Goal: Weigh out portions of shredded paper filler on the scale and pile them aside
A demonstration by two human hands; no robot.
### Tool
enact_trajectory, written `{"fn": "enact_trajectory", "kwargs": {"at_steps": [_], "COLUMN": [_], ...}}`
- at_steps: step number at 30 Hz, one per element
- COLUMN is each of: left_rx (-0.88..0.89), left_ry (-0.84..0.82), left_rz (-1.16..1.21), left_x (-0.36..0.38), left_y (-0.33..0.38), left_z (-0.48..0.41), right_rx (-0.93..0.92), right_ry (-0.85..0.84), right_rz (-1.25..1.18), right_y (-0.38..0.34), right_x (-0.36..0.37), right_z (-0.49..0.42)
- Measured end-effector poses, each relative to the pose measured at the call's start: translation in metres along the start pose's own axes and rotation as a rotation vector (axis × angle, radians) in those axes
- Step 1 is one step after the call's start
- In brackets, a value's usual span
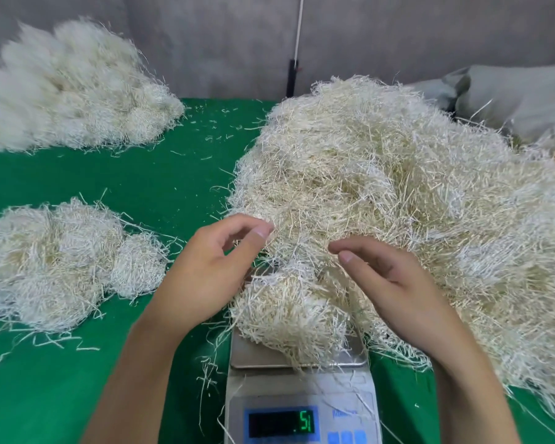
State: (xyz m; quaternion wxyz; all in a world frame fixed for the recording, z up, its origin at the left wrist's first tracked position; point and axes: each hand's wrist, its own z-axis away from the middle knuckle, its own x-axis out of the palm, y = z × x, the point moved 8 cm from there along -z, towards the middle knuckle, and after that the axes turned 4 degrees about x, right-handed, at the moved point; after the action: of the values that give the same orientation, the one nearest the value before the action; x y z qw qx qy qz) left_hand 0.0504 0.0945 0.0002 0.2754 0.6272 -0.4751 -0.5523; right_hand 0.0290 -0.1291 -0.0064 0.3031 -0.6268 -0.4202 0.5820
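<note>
A digital scale (302,402) stands at the near middle of the green table, its display reading 51. A clump of shredded paper filler (289,315) lies on its steel platform. Behind and to the right rises the big stock heap of filler (398,193). My left hand (212,267) hovers left of the clump, fingers loosely curved, fingertips touching the heap's edge and holding nothing. My right hand (394,283) hovers right of the clump, fingers relaxed, empty.
A pile of weighed portions (61,264) lies at the left. A larger pale pile (71,88) sits at the far left back. The green table cover (161,174) carries loose strands. A grey sack (510,97) lies at the back right before a grey wall.
</note>
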Motion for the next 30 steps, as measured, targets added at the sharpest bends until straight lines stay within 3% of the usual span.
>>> {"fn": "enact_trajectory", "kwargs": {"at_steps": [6,10,15,21,25,30], "left_rx": [-0.003,0.034,0.017,-0.046,-0.084,0.0], "left_ry": [0.124,0.056,-0.144,-0.429,-0.481,-0.412], "left_rz": [-0.057,-0.11,-0.323,-0.611,-0.697,-0.479], "left_x": [-0.035,-0.028,0.003,0.053,0.067,0.07], "left_y": [0.005,0.014,0.001,-0.042,-0.064,-0.05], "left_z": [-0.033,-0.064,-0.112,-0.151,-0.159,-0.162], "right_rx": [0.042,0.1,0.089,0.111,0.081,-0.088], "right_ry": [0.214,0.273,0.181,-0.154,-0.119,0.042], "right_rz": [-0.088,-0.071,0.364,0.688,0.945,0.819], "right_y": [0.01,0.014,0.01,0.038,0.051,0.021], "right_x": [-0.032,-0.05,-0.047,0.009,0.019,0.003], "right_z": [-0.007,-0.024,-0.07,-0.138,-0.157,-0.161]}}
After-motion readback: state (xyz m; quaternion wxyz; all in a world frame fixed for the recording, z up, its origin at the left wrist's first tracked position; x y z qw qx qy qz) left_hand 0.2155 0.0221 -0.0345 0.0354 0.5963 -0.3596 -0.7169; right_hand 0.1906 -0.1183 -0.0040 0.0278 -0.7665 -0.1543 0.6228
